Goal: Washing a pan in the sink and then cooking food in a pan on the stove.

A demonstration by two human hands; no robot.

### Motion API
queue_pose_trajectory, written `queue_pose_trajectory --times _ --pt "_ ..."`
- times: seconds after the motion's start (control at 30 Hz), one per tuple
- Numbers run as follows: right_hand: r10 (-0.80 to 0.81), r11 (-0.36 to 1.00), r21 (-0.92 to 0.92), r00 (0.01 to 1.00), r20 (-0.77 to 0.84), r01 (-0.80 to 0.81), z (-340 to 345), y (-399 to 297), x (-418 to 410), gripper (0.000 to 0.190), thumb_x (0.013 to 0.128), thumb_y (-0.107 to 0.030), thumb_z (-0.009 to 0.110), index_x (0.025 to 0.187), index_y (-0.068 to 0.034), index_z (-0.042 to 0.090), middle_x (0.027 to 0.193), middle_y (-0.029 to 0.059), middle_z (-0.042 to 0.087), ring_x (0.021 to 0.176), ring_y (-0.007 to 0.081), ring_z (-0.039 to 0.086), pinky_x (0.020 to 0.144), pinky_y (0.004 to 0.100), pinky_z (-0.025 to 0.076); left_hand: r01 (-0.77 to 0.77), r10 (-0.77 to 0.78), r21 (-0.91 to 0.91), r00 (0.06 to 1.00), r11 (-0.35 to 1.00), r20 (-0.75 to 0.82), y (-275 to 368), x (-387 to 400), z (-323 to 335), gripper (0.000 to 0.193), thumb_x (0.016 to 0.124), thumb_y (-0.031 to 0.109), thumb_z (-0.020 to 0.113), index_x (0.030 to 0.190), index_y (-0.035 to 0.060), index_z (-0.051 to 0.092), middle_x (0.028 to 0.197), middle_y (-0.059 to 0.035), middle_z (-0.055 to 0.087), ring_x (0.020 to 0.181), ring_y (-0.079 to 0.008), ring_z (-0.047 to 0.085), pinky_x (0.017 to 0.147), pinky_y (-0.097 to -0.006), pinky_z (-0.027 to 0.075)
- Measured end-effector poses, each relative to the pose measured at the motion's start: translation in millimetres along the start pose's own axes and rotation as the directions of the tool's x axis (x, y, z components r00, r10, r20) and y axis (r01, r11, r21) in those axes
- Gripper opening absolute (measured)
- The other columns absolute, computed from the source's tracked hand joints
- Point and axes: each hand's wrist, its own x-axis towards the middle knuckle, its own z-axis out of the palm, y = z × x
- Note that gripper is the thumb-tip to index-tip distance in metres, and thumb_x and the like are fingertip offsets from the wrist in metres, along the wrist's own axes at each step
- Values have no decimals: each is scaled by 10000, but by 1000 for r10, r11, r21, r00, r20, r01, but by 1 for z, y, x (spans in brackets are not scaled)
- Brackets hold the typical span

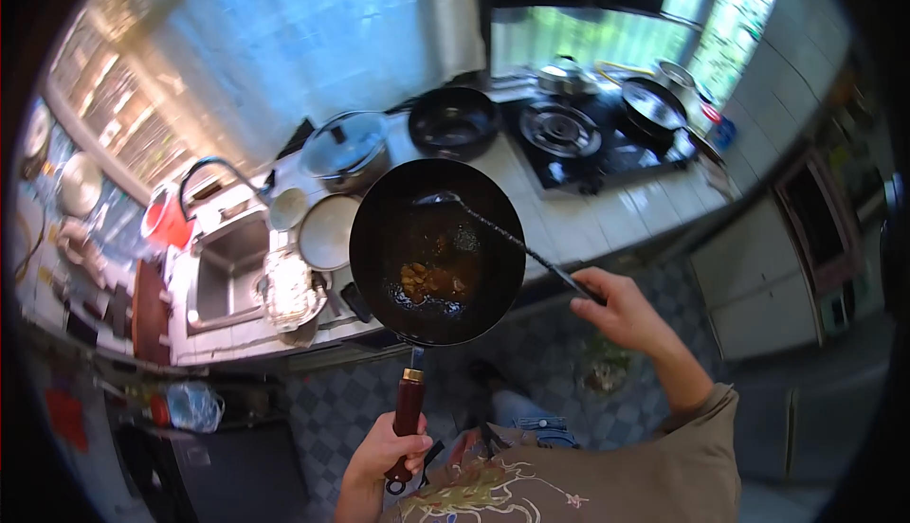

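Observation:
My left hand (399,445) grips the dark red handle (409,409) of a black wok (370,239), which I hold up in front of me at the counter's edge. Small yellow-brown food pieces (421,278) lie in brownish liquid in the lower part of the wok. In my right hand (618,306) is the dark handle of a metal ladle or turner (512,240). Its pale head rests inside the wok near the far wall; its exact shape is unclear.
A gas stove (561,128) with a frying pan (652,105) and a lidded pot (565,77) is at the back right. Another black wok (453,121) and a glass-lidded pot (348,150) stand on the tiled counter. Left are a sink (231,267) and a red container (167,217).

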Motion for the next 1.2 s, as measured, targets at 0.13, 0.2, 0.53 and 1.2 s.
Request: queue_pose_trajectory --times 0.13,0.2,0.53,1.2 --pt "212 958 -196 977 -16 -211 -47 -4 -62 220 793 -124 540 997 -46 516 628 105 572 591 225 568 558 331 424 146 -152 114 987 983 44 -17 7 10 208 687 -13 609 757 40 421 503 -13 396 373 -112 414 374 -266 353" --pt "293 908 -305 956 -28 -287 -66 -4 -91 200 813 -84 504 1007 -37 508 559 71 555 533 172 550 534 311 413 202 -218 177 973 963 74 -28 15 19 217 685 -5 615 763 45 419 506 -12 396 372 -109 407 375 -264 351" --pt "790 584 -529 581 195 -616 -130 39 -170 287 819 -99 496 1084 11 516 595 70 580 470 149 509 426 290 413 411 -494 391 859 824 137 -96 48 74 205 693 13 605 769 39 416 523 -8 408 401 -95 406 397 -244 335" --pt "408 655 279 639 652 -702 -218 330 -315 363 789 -105 584 1148 -79 533 535 -2 514 371 31 359 330 197 249 439 -514 498 857 748 17 -239 72 246 173 711 46 601 711 49 429 529 -9 436 420 -87 427 403 -223 335"
